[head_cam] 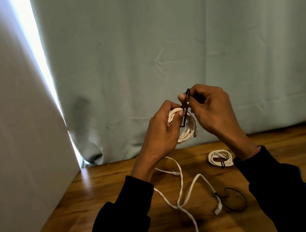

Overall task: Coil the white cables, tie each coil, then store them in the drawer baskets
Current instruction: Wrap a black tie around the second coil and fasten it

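My left hand [162, 132] grips a coil of white cable [186, 131] held up above the wooden table [104, 196]. My right hand [211, 108] pinches a black tie [186, 105] that runs across the top of this coil. A second white coil [220, 159], bound with a black tie, lies on the table at the right. A loose white cable [181, 190] snakes over the table below my hands, its plug end beside a black tie loop [235, 200]. No drawer or basket is in view.
A pale green curtain [160, 56] hangs right behind the table's far edge. A white panel [14, 134] stands along the left side. Bright light shows through the gap between them.
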Demonstrator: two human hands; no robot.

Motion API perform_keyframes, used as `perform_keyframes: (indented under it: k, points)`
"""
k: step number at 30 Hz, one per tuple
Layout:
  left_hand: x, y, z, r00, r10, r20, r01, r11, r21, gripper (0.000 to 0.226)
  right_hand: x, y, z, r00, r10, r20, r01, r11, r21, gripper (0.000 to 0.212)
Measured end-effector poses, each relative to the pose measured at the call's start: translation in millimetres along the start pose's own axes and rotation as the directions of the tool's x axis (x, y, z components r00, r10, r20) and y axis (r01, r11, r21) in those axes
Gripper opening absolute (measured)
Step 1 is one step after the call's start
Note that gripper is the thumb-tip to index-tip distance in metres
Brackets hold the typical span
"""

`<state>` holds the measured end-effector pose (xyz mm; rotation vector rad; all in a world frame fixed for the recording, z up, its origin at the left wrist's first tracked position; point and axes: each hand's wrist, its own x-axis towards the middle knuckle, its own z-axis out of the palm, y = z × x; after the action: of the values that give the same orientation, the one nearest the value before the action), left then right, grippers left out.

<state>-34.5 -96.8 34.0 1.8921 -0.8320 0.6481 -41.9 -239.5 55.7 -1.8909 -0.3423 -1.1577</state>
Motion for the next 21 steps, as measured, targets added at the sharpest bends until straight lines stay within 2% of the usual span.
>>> perform_keyframes:
  k: [6, 11, 17, 21]
  points:
    - [0.5, 2.7, 2.3, 1.0, -0.016, -0.018, 0.016, 1.0, -0.006, 0.009, -9.3, -4.1, 9.0, 0.98, -0.172, -0.095, 0.157, 0.976, -0.151, 0.019]
    - [1.4, -4.1, -0.4, 0.996, -0.068, -0.051, 0.067, 0.998, -0.018, 0.014, -12.4, -5.2, 10.4, 0.964, -0.254, -0.08, 0.241, 0.96, -0.139, 0.015]
    - [1.9, -0.5, -1.8, 0.996, -0.083, -0.022, 0.08, 0.991, -0.103, 0.018, -6.2, -1.5, 5.5, 0.982, -0.169, -0.088, 0.161, 0.983, -0.088, 0.018]
    - [0.0, 5.2, 3.4, 0.998, -0.052, 0.033, 0.057, 0.983, -0.175, 0.013, -1.7, 0.4, -2.0, 0.986, -0.109, -0.126, 0.089, 0.984, -0.154, 0.02]
